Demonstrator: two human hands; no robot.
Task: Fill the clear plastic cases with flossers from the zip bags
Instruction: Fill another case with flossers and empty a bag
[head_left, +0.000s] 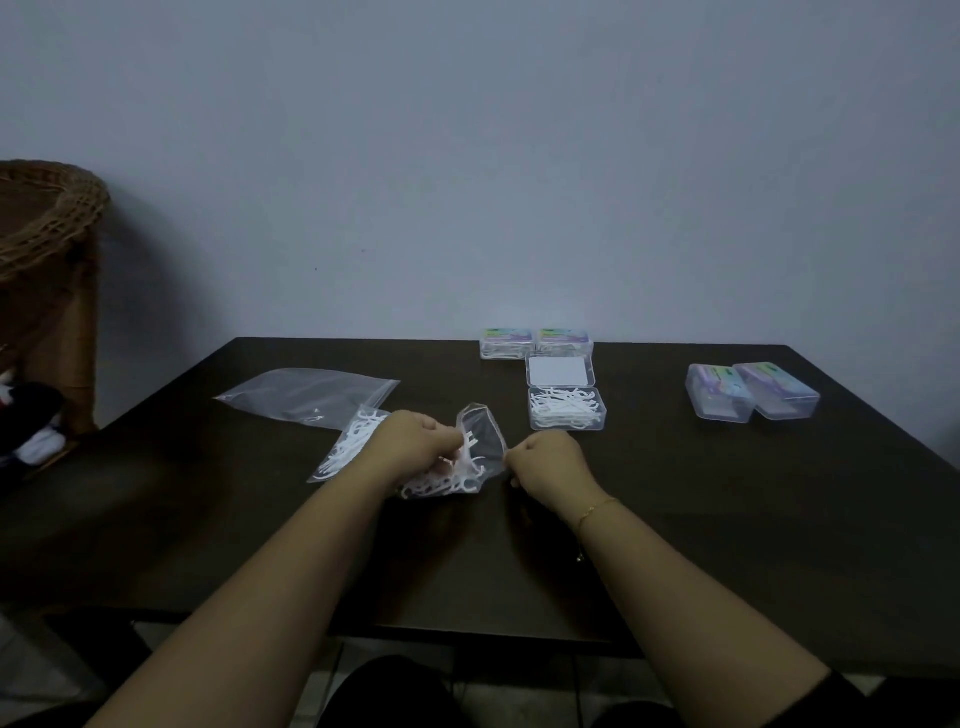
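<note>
A zip bag (480, 441) with white flossers in it is held up off the dark table (727, 519) between both hands. My left hand (415, 441) grips its left side and some flossers. My right hand (545, 462) pinches the bag's right edge. An open clear case (567, 410) with flossers inside sits just beyond my right hand, its lid (560, 371) folded back. Another zip bag of flossers (345, 447) lies partly under my left wrist. A flat, nearly empty zip bag (311, 395) lies further left.
Two closed cases with coloured labels (535, 343) stand at the table's back edge. Two more closed cases (750, 392) lie at the right. A wicker chair (47, 249) stands left of the table, against the wall.
</note>
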